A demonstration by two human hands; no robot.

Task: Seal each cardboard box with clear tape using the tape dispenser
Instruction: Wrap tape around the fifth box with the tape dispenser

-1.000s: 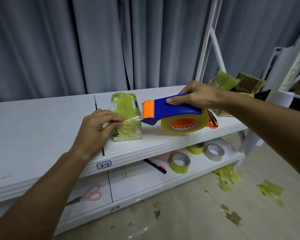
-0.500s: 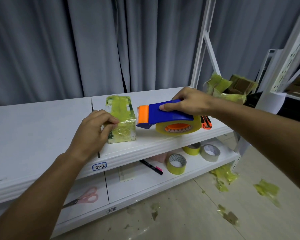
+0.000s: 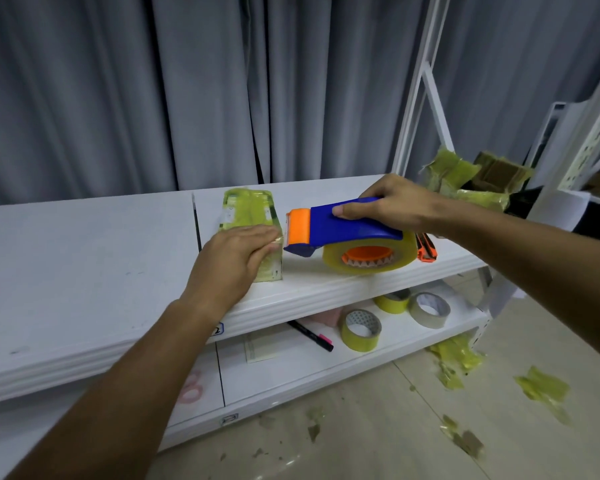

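A small box [image 3: 248, 209] wrapped in yellowish clear tape stands on the white upper shelf [image 3: 84, 271]. My left hand [image 3: 234, 259] lies flat on the near end of the box's top, fingers straight, pressing the tape down. Just right of the box my right hand [image 3: 392, 204] grips the blue handle of the tape dispenser [image 3: 343, 233]. Its orange front edge sits close to the box's right side. The roll of clear tape with an orange core hangs under the handle, resting on the shelf.
An orange utility knife [image 3: 426, 249] lies behind the dispenser. On the lower shelf are three tape rolls [image 3: 361, 329], a black pen [image 3: 310, 336] and pink scissors [image 3: 191, 388]. Taped cardboard boxes [image 3: 478, 181] sit at the right. Tape scraps [image 3: 541, 388] litter the floor. Grey curtains hang behind.
My left hand went from curled fingers gripping the box's near corner to flat fingers pressed on its top. The dispenser stays beside the box in my right hand.
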